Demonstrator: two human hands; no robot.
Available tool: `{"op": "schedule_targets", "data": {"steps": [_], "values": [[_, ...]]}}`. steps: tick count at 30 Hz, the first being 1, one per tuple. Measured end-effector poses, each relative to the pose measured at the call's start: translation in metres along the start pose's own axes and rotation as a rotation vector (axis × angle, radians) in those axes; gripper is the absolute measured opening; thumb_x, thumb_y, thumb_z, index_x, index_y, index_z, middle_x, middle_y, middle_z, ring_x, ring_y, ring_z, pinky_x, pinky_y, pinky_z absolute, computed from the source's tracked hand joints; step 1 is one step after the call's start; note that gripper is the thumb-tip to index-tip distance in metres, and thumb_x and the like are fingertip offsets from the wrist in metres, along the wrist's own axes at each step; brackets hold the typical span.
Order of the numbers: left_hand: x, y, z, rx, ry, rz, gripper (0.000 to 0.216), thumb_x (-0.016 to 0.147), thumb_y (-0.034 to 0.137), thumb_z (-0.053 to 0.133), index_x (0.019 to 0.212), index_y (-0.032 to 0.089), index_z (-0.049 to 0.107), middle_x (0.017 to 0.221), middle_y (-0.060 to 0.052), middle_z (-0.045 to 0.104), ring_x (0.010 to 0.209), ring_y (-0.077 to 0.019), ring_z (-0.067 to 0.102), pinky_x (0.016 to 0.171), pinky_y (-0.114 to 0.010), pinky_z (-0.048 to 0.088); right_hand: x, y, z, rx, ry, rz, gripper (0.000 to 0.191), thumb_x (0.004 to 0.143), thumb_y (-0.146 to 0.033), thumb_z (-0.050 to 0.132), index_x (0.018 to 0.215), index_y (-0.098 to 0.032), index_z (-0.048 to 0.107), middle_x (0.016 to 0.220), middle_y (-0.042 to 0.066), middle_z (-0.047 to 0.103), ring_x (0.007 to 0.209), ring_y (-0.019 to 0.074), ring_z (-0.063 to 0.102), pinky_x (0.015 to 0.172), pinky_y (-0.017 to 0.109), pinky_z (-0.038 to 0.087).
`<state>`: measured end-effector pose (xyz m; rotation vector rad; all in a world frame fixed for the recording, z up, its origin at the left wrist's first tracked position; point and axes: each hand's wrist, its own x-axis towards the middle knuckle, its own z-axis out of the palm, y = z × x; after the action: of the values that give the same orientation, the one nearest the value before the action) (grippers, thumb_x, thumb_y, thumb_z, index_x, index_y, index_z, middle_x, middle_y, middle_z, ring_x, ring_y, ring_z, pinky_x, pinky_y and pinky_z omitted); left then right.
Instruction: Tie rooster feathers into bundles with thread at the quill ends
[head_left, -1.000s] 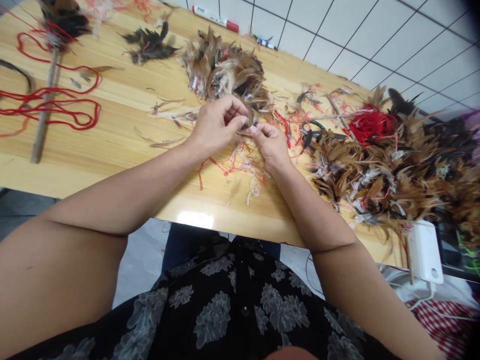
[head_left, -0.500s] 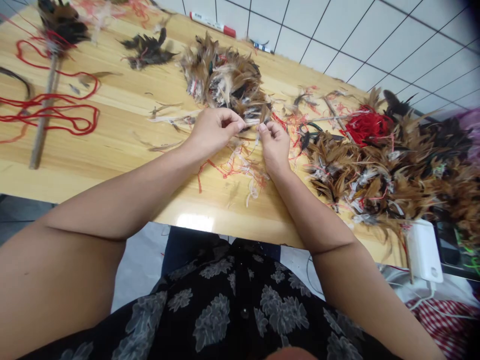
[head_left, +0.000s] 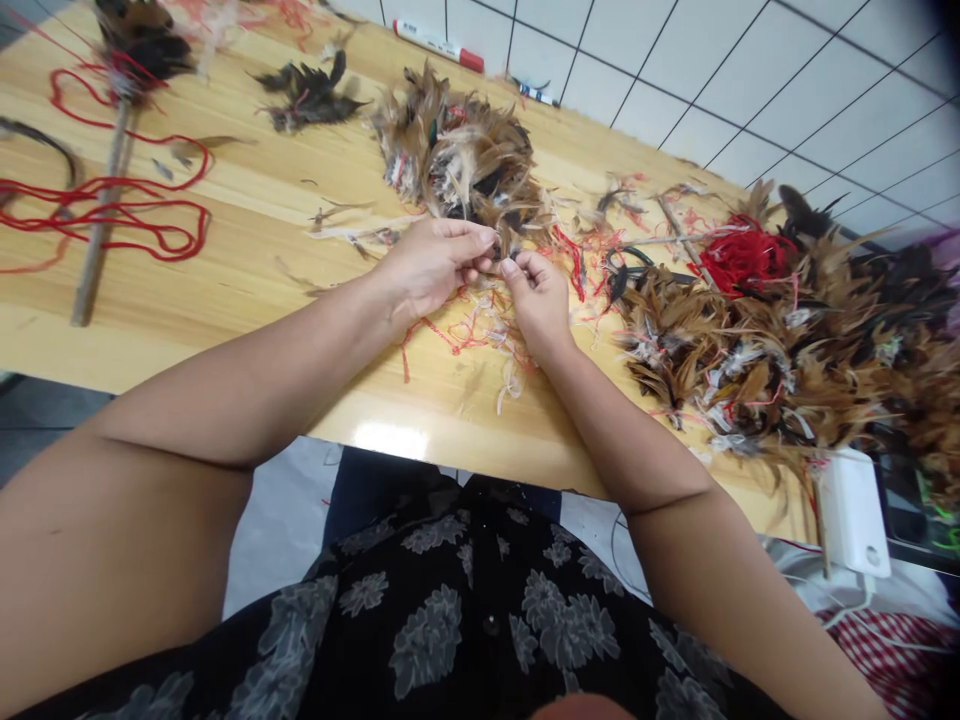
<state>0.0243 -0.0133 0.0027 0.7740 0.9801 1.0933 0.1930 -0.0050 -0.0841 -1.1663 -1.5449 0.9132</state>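
My left hand [head_left: 439, 265] and my right hand [head_left: 538, 298] meet over the middle of the wooden table, both with fingers closed in a pinch. Between the fingertips is a small bunch of feathers [head_left: 510, 238], brown and dark, its lower end partly hidden by the fingers. Just behind it lies a heap of brown, white and black feathers [head_left: 457, 150]. Below my hands, scraps of red and white string [head_left: 480, 325] are scattered on the wood.
To the left, red cord [head_left: 176, 225] lies looped across a stick with dark feathers [head_left: 112, 190]. A large pile of brown feathers [head_left: 720, 350] and a red string bundle [head_left: 750, 255] cover the right, with scissors [head_left: 634, 258] beside them. A red-capped marker [head_left: 439, 46] lies along the tiled wall.
My hands have come closer together; the left fingers have curled and turned at the feathers, and the right has shifted slightly left. The whole view has moved a little.
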Motion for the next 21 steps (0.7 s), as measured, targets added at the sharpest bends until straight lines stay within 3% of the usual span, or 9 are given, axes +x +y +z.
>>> {"op": "schedule_targets", "data": {"steps": [6,13,17,21], "values": [[0.000,0.000,0.000,-0.087,-0.005,-0.070,0.045,0.108,0.004,0.086,0.070,0.014,0.065,0.066,0.001,0.062,0.061,-0.0066,0.060,0.056,-0.016,0.042,-0.002,-0.004,0.003,0.027,-0.026,0.031,0.066,0.104,-0.088,0.071,0.090,-0.024,0.066,0.082,-0.003,0.059,0.078,0.0132,0.053,0.075,0.030,0.049],[0.011,-0.004,-0.014,-0.103,0.024,0.085,0.045,0.108,0.006,0.088,0.072,0.020,0.064,0.071,0.003,0.065,0.067,-0.0088,0.057,0.061,-0.022,0.042,0.003,0.003,-0.002,0.090,0.034,0.035,0.071,0.099,-0.094,0.071,0.096,-0.024,0.072,0.089,-0.001,0.062,0.086,0.0147,0.057,0.084,0.030,0.056],[0.014,-0.006,-0.019,-0.024,-0.026,0.114,0.045,0.098,0.016,0.102,0.074,0.022,0.064,0.073,0.002,0.067,0.070,-0.0114,0.061,0.062,-0.024,0.045,0.006,0.005,-0.003,0.099,0.053,0.050,0.068,0.101,-0.092,0.071,0.097,-0.024,0.072,0.086,-0.002,0.060,0.084,0.0144,0.058,0.084,0.030,0.056],[0.012,-0.011,-0.018,0.021,-0.092,0.075,0.043,0.102,0.013,0.095,0.072,0.021,0.065,0.072,0.001,0.068,0.070,-0.0104,0.061,0.062,-0.022,0.045,0.005,0.004,-0.002,0.099,0.048,0.058,0.066,0.100,-0.089,0.075,0.096,-0.023,0.071,0.088,-0.002,0.065,0.086,0.0145,0.059,0.087,0.032,0.057]]}}
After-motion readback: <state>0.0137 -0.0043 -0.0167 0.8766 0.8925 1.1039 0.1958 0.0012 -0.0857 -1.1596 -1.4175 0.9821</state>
